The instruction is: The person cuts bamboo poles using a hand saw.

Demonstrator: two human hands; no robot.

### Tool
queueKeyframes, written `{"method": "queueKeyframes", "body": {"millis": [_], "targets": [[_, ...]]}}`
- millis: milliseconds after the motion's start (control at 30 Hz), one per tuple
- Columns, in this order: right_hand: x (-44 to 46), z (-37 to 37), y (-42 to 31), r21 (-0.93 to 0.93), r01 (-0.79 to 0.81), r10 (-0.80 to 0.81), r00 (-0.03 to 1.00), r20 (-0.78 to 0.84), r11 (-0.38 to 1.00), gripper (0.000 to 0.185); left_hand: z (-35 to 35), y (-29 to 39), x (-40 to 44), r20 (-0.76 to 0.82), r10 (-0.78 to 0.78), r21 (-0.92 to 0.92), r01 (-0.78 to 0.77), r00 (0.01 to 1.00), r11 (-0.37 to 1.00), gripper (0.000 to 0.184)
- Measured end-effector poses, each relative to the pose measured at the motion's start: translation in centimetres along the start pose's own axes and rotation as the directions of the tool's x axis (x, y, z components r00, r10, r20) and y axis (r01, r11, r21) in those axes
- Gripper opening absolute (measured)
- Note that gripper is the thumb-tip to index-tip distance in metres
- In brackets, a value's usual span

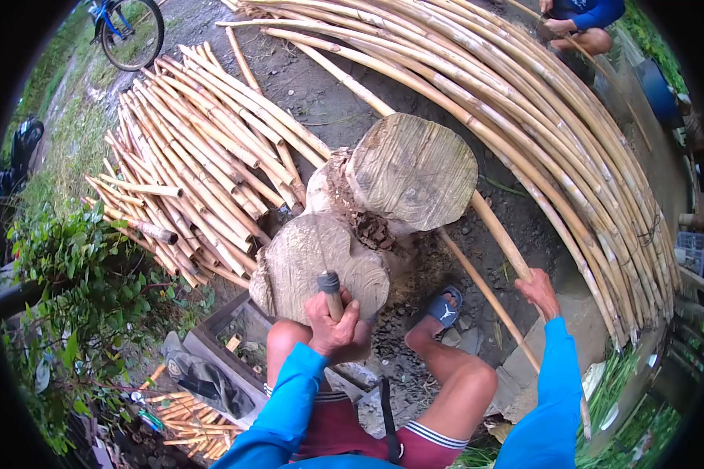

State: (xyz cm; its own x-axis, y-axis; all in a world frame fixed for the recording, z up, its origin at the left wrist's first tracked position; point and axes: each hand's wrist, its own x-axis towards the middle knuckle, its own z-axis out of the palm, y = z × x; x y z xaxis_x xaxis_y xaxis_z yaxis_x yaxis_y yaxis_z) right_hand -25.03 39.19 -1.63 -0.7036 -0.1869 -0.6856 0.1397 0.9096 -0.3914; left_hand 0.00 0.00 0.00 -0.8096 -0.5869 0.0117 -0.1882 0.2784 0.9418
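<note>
My left hand [334,322] is closed around a wooden-handled tool [331,291] with a black collar, held over the lower tree stump [321,250]. A thin dark line runs forward from the collar, perhaps a blade seen edge-on; I cannot tell for sure. On the right, the fingers of my right hand [538,292] wrap round a bamboo pole [499,234]. This pole slants up toward the taller stump [414,172], which hides part of it. Below it, a thinner pole [489,297] lies on a slant, apart from my right hand's grip.
Cut bamboo pieces [203,148] lie piled at the left. Long bamboo poles [524,102] sweep across the back and right. Another person's hand [559,26] holds a thin pole at the top right. A wooden frame [219,344] and a cap [203,375] are beside my left knee.
</note>
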Motion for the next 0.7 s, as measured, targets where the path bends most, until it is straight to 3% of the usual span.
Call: {"method": "queueKeyframes", "body": {"millis": [67,133,267,333,433,500,700], "targets": [[-0.7,-1.3,2.4,-0.047,0.0,-0.006,0.993,-0.118,0.999,0.022,2.1,-0.6,0.5,0.0,0.012,-0.024,-0.012,1.0,1.0,0.014],[-5.7,-2.2,5.6,-0.205,0.035,-0.077,0.977,-0.199,0.978,0.022,-0.4,-0.9,-0.4,-0.013,0.046,-0.062,-0.046,0.999,0.997,0.014],[-14.7,-4.8,5.7,-0.236,-0.108,0.031,0.951,-0.307,0.966,0.021,-1.2,-0.5,-0.3,0.001,0.116,-0.066,-0.116,0.993,0.991,0.015],[-18.6,-6.1,7.9,-0.446,-0.045,-0.177,0.879,-0.443,0.894,0.021,-1.3,-0.1,0.0,0.013,0.105,-0.095,-0.103,0.994,0.99,0.016],[-26.3,-7.8,6.5,-0.512,-0.06,-0.243,0.83,-0.502,0.857,0.021,-1.5,-0.1,0.3,0.016,0.144,-0.066,-0.142,0.989,0.988,0.017],[-31.4,-8.8,5.4,-0.412,-0.212,-0.02,0.871,-0.49,0.886,0.022,-1.3,-0.2,0.2,0.017,0.118,-0.114,-0.115,0.993,0.987,0.018],[-44.1,-7.7,5.9,-0.362,-0.337,0.07,0.808,-0.585,0.869,0.025,-1.2,0.2,0.5,-0.015,0.057,-0.127,-0.059,0.998,0.99,0.022]]}}
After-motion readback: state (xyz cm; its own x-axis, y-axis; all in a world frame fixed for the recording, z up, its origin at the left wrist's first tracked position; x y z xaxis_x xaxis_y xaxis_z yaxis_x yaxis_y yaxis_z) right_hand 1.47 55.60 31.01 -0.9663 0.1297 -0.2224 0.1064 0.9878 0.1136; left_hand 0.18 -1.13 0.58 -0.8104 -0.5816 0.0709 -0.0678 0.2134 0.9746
